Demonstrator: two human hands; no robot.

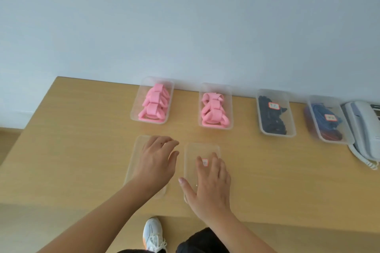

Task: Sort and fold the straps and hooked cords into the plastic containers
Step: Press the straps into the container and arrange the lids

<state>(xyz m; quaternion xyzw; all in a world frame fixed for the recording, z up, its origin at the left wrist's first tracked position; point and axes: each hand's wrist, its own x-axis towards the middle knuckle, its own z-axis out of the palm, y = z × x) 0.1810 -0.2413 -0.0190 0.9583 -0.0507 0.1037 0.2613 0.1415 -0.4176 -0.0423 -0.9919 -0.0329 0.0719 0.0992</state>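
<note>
Four clear plastic containers stand in a row along the back of the wooden surface [82,139], each already filled. The far-left container [151,100] holds folded pink straps [154,102], and the one beside it [215,106] holds more pink straps [213,112] in the same looped folds. Further right, a third container [276,113] holds dark straps or cords [271,119] under a small white label, and a fourth [329,120] holds blue and red cords [324,123], also labelled; whether these carry hooks is too small to tell.

Nearer the person lie two flat clear lids. The left hand [156,162] rests on the left lid [133,162] with fingers spread and relaxed, holding nothing. The right hand [209,183] lies flat on the right lid [191,156], fingers straight and slightly apart, beside a small red-edged label.

No loose straps or cords show anywhere on the surface, so the sorting and folding looks finished. What seems left is covering the two pink containers, which stand open; the other two look as if they may already be covered. A white telephone [364,127] sits at the far right edge.
</note>
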